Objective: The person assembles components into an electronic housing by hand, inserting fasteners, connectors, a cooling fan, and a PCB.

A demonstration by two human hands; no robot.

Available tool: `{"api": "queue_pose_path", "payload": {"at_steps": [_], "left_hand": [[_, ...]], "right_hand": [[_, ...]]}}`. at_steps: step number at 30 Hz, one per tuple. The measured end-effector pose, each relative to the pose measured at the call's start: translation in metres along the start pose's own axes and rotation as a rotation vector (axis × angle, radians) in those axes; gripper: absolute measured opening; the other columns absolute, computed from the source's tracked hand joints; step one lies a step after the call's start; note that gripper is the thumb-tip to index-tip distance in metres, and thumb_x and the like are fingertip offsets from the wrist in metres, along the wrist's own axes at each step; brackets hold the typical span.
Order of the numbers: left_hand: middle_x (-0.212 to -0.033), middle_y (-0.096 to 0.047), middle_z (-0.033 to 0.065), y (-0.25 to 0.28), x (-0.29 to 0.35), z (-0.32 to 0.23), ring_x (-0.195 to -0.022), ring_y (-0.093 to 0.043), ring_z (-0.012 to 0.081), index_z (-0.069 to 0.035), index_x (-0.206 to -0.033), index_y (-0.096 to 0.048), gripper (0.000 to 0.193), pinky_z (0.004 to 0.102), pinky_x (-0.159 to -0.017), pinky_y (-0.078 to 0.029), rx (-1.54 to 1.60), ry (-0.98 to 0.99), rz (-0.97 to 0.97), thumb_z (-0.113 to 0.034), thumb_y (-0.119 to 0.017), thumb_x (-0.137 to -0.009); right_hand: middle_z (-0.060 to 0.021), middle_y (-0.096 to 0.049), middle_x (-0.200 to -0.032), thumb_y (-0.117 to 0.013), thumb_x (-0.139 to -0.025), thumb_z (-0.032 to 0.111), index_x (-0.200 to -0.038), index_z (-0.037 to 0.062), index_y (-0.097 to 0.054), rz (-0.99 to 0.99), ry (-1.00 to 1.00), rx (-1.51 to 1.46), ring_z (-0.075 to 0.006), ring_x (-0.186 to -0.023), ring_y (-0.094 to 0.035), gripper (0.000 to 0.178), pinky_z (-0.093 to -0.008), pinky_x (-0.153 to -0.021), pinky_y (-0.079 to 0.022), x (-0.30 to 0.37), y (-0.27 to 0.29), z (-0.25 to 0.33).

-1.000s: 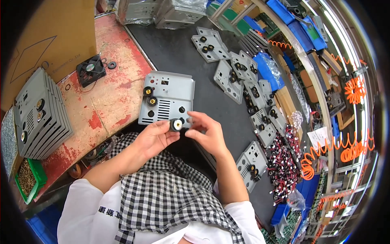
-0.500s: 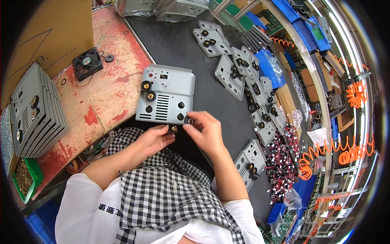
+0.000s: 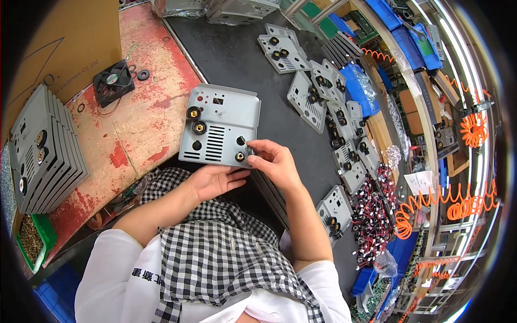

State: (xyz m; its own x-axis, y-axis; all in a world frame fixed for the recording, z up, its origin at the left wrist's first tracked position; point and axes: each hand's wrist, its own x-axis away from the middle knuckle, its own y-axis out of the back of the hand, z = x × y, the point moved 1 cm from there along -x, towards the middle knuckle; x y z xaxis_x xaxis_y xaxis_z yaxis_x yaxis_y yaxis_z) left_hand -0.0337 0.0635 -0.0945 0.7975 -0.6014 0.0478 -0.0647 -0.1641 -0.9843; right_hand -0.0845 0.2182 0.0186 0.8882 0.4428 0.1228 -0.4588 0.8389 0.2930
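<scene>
A grey sheet-metal panel (image 3: pixel 226 116) with slots and round holes lies before me, its near edge over the bench's edge. Two black sockets (image 3: pixel 200 127) with brass centres sit on its left side. Another black socket (image 3: pixel 239 156) shows brass in the lower right hole. My left hand (image 3: pixel 212 182) reaches under the near edge below that socket, fingertips partly hidden, seemingly holding it from beneath. At the panel's right corner, my right hand (image 3: pixel 273 161) pinches a small black ring (image 3: pixel 251 151) between thumb and forefinger, right beside the socket.
Left on the worn red bench (image 3: pixel 153 116) are a black fan (image 3: pixel 113 83) and a stack of panels (image 3: pixel 48 153). A green bin (image 3: pixel 47 237) holds small brass-coloured parts. More fitted panels (image 3: pixel 306 99) and a wire heap (image 3: pixel 371 220) lie along the right.
My left hand has moved right and under the panel; the socket it held below the edge now shows in the lower right hole. My right hand has brought the ring up beside it.
</scene>
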Motion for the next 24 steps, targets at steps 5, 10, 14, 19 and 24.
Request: {"api": "queue_pose_path", "payload": {"at_steps": [5,10,14,19,24], "left_hand": [[-0.121,-0.055,0.0098,-0.011,0.009,-0.001,-0.122,-0.045,0.0285,-0.008,-0.12,-0.052,0.04,0.0466,-0.105,-0.03,0.082,-0.021,-0.022,-0.023,-0.062,-0.085],[-0.117,-0.057,0.0071,0.005,0.002,0.005,-0.117,-0.048,0.0259,-0.009,-0.113,-0.056,0.034,0.0438,-0.103,-0.031,-0.014,-0.082,-0.174,-0.021,-0.062,-0.081],[-0.109,-0.061,0.0065,0.008,0.003,0.006,-0.117,-0.05,0.0253,-0.009,-0.104,-0.061,0.026,0.0426,-0.103,-0.032,0.023,-0.07,-0.188,-0.017,-0.061,-0.079],[-0.108,-0.062,0.0069,0.002,0.004,0.002,-0.116,-0.051,0.0246,-0.01,-0.1,-0.062,0.023,0.0423,-0.102,-0.032,0.02,-0.073,-0.175,-0.015,-0.061,-0.078],[-0.109,-0.062,0.0073,0.009,0.005,0.007,-0.115,-0.051,0.0231,-0.01,-0.104,-0.061,0.027,0.0419,-0.102,-0.031,-0.006,-0.055,-0.151,-0.016,-0.062,-0.077]], "right_hand": [[-0.0163,-0.065,-0.091,-0.066,-0.072,0.007,-0.104,-0.0014,-0.063,0.172,0.121,0.592,-0.0243,-0.074,-0.067,0.033,-0.0333,-0.067,-0.054,-0.014,-0.004,0.035],[-0.0104,-0.06,-0.079,-0.064,-0.069,0.008,-0.085,0.0039,-0.06,0.372,0.43,1.331,-0.0289,-0.072,-0.064,0.017,-0.0374,-0.061,-0.053,-0.023,-0.032,0.044],[-0.0088,-0.06,-0.078,-0.062,-0.07,0.01,-0.083,0.0056,-0.061,0.419,0.412,1.445,-0.0276,-0.071,-0.064,0.013,-0.0382,-0.062,-0.052,-0.02,-0.035,0.039],[-0.0067,-0.06,-0.074,-0.066,-0.07,0.017,-0.077,0.0062,-0.064,0.162,0.545,1.422,-0.0248,-0.067,-0.06,0.013,-0.036,-0.061,-0.051,-0.01,-0.03,0.027],[-0.0048,-0.058,-0.069,-0.068,-0.072,0.026,-0.076,0.0088,-0.068,0.072,0.42,1.529,-0.023,-0.069,-0.059,0.017,-0.0359,-0.059,-0.049,-0.005,-0.035,0.028]]}}
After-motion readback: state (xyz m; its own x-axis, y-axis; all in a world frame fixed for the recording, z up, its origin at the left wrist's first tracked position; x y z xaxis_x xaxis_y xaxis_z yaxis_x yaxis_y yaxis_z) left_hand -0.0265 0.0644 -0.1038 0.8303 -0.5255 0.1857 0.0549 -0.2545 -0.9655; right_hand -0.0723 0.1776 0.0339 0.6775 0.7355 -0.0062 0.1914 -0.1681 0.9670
